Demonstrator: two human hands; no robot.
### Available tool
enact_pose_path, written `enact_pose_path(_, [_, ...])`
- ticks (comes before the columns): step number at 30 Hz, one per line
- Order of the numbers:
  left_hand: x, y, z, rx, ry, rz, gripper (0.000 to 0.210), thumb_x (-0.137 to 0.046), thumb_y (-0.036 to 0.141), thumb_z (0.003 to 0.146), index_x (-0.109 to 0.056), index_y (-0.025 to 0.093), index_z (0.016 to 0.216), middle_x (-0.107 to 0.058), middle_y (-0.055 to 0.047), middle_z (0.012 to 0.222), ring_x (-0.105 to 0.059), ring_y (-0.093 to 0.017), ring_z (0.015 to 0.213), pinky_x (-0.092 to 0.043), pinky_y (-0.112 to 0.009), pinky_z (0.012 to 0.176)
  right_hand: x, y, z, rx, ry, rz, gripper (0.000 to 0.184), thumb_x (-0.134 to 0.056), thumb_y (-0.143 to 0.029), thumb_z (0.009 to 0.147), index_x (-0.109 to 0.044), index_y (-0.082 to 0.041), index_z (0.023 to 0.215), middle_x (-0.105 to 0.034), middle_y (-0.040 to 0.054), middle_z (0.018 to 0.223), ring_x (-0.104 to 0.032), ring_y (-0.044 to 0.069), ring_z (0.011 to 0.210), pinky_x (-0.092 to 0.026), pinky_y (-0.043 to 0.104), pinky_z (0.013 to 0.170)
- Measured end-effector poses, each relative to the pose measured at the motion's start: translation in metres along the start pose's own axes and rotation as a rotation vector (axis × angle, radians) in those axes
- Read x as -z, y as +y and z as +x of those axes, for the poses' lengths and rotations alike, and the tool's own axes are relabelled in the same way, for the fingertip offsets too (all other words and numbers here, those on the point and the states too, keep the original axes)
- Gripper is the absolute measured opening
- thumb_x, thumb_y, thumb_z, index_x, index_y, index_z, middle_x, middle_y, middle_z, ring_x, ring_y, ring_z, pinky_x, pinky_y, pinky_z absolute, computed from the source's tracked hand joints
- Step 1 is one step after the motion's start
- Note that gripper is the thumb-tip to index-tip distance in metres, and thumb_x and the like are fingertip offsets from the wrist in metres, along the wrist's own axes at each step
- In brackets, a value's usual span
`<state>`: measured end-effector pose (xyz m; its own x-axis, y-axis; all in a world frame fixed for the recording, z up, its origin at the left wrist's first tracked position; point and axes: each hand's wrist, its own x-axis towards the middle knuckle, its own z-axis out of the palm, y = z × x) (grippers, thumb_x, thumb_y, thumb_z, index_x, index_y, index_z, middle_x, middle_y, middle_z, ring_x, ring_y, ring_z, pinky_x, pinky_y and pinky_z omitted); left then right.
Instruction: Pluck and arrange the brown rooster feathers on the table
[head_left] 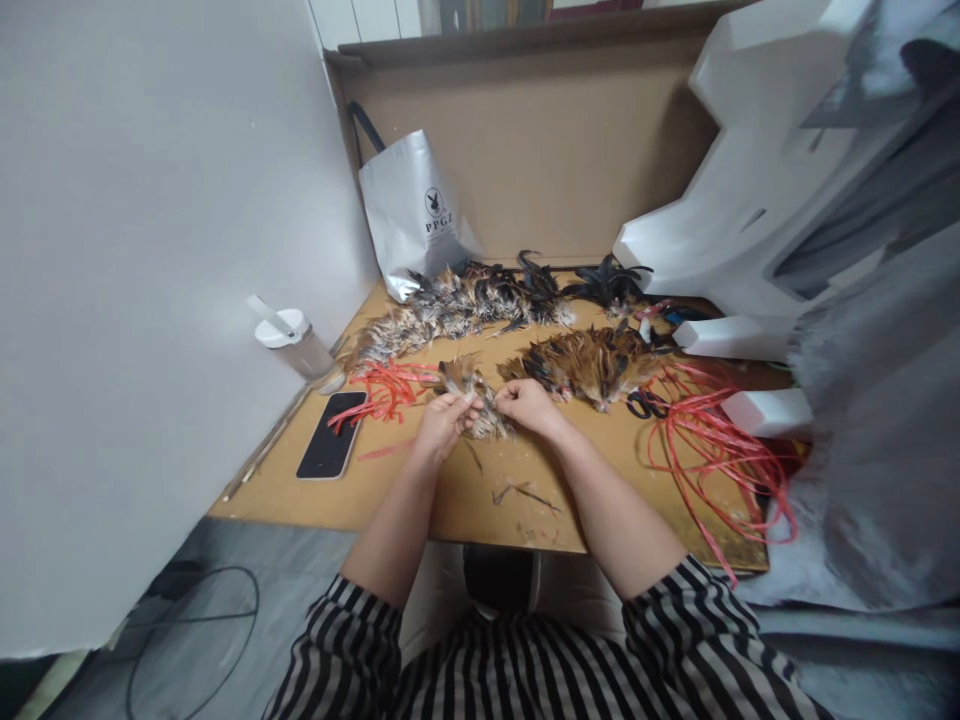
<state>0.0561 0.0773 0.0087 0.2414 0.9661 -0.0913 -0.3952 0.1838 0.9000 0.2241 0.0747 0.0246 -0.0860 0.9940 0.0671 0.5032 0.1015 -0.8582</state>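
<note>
Left hand: grip pinched on a feather bunch, over the counter and between both hands. Right hand: fingertips drawn in just beside it; can't tell if fully closed or holding anything. Red strips on the left, partly over the phone. Brown pile beyond the right hand, scissors beside the pile.

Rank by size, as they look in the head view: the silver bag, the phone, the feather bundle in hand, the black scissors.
1. Silver bag
2. Phone and feather bundle: too close to rank, the bundle being partly covered
3. Black scissors, mainly handles visible
</note>
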Motion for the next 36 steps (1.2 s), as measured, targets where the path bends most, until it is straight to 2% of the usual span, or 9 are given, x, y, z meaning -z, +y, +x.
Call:
enact_pose_path(7, [0.0,0.0,0.001,0.034,0.002,-0.066,0.02,-0.071,0.022,0.062,-0.066,0.008,0.074,-0.066,-0.007,0.073,-0.055,-0.005,0.052,-0.041,-0.012,0.045,-0.002,-0.012,-0.003,0.08,0.052,0.198,0.019,-0.054,-0.029,0.065,-0.062,-0.012,0.068,-0.053,-0.0015,0.053,-0.04,0.007,0.045,-0.031,0.019,0.045])
enact_pose_path(12, [0.0,0.0,0.002,0.057,-0.004,-0.157,0.016,-0.07,0.018,0.061,-0.065,0.009,0.073,-0.065,-0.006,0.069,-0.057,-0.006,0.055,-0.041,-0.012,0.045,-0.007,-0.016,-0.005,0.1,0.057,0.214,0.021,-0.058,-0.032,0.063,-0.062,-0.012,0.067,-0.05,-0.0021,0.052,-0.037,0.006,0.046,-0.029,0.019,0.045])
enact_pose_path(16, [0.001,0.004,0.001,0.024,-0.012,-0.191,0.017,-0.07,0.018,0.062,-0.066,0.009,0.076,-0.066,-0.006,0.075,-0.054,-0.004,0.055,-0.039,-0.011,0.045,-0.007,-0.017,-0.007,0.093,-0.07,0.265,0.021,-0.059,-0.033,0.063,-0.061,-0.012,0.065,-0.049,-0.0025,0.052,-0.037,0.006,0.046,-0.029,0.019,0.045])
enact_pose_path(19, [0.002,0.005,0.0,0.002,-0.017,-0.161,0.02,-0.069,0.021,0.063,-0.067,0.009,0.079,-0.063,-0.004,0.067,-0.05,-0.003,0.05,-0.035,-0.012,0.043,-0.005,-0.017,-0.007,0.007,-0.113,0.341,0.027,-0.061,-0.038,0.063,-0.062,-0.012,0.067,-0.048,-0.0036,0.05,-0.034,0.005,0.043,-0.025,0.019,0.043])
enact_pose_path(22, [0.001,0.004,0.0,-0.03,-0.052,-0.092,0.023,-0.068,0.025,0.066,-0.067,0.009,0.082,-0.057,-0.001,0.056,-0.045,-0.003,0.046,-0.03,-0.013,0.041,-0.004,-0.017,-0.006,-0.11,-0.131,0.486,0.03,-0.063,-0.042,0.062,-0.061,-0.012,0.068,-0.045,-0.0051,0.048,-0.029,0.003,0.039,-0.02,0.018,0.039])
enact_pose_path(26, [-0.001,0.003,-0.002,-0.091,-0.088,-0.006,0.024,-0.066,0.029,0.067,-0.068,0.01,0.082,-0.052,0.001,0.051,-0.039,-0.003,0.044,-0.026,-0.015,0.04,-0.002,-0.017,-0.005,-0.197,-0.303,0.714,0.029,-0.068,-0.038,0.06,-0.059,-0.012,0.067,-0.043,-0.0063,0.048,-0.024,0.001,0.036,-0.013,0.017,0.036])
enact_pose_path(29, [-0.004,0.003,-0.003,-0.101,-0.093,0.03,0.025,-0.066,0.031,0.067,-0.067,0.011,0.082,-0.051,0.002,0.05,-0.037,-0.002,0.042,-0.025,-0.016,0.04,-0.003,-0.017,-0.006,-0.228,-0.375,0.817,0.027,-0.07,-0.033,0.059,-0.057,-0.011,0.066,-0.042,-0.0066,0.048,-0.023,0.0,0.035,-0.01,0.016,0.035])
enact_pose_path(32, [-0.005,0.005,-0.005,-0.093,-0.085,0.019,0.026,-0.066,0.032,0.066,-0.067,0.011,0.081,-0.051,0.001,0.053,-0.04,-0.003,0.044,-0.026,-0.016,0.041,-0.004,-0.017,-0.007,-0.24,-0.444,0.922,0.025,-0.068,-0.03,0.062,-0.056,-0.01,0.067,-0.043,-0.0059,0.05,-0.022,-0.001,0.035,-0.01,0.015,0.034])
enact_pose_path(36, [-0.006,0.008,-0.007,-0.069,-0.075,-0.022,0.028,-0.068,0.033,0.064,-0.066,0.012,0.082,-0.056,-0.002,0.059,-0.047,-0.006,0.052,-0.03,-0.017,0.044,-0.007,-0.018,-0.008,-0.254,-0.605,1.108,0.019,-0.065,-0.025,0.066,-0.055,-0.01,0.073,-0.045,-0.0053,0.055,-0.021,-0.001,0.036,-0.012,0.012,0.033])
